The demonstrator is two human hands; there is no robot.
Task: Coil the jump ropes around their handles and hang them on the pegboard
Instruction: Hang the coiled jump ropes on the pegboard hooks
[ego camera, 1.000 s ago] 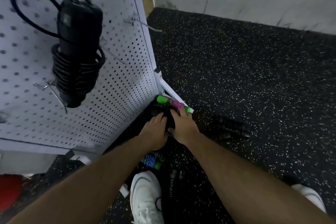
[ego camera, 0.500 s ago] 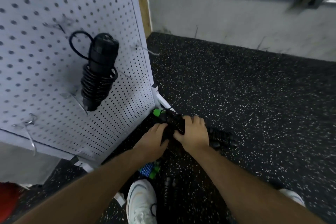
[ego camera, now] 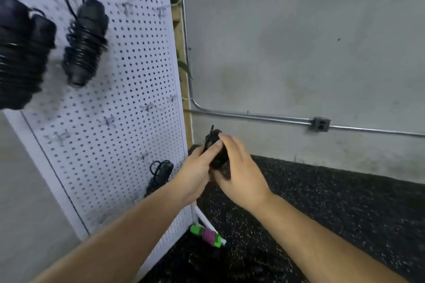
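**A:** ok so where's the black jump rope [ego camera: 215, 145] at?

**B:** Just off the pegboard's [ego camera: 128, 103] right edge, level with its lower half and well up off the floor. Both hands have it: left hand [ego camera: 195, 172] curled round the near side with the thumb pressed on top, right hand [ego camera: 241, 174] with its fingers wrapped over the far side.

**A:** and what's the pegboard holding?

**B:** Three black bundles. There's an upper coiled rope [ego camera: 85, 43], a blurry coiled rope [ego camera: 20, 60] at the left edge, and a low coiled rope [ego camera: 159, 174] near the right edge, partly behind the left wrist. Probably on hooks, too smeared to tell. A green and pink rope [ego camera: 207, 235] lies on the floor by the pegboard's bottom right corner.
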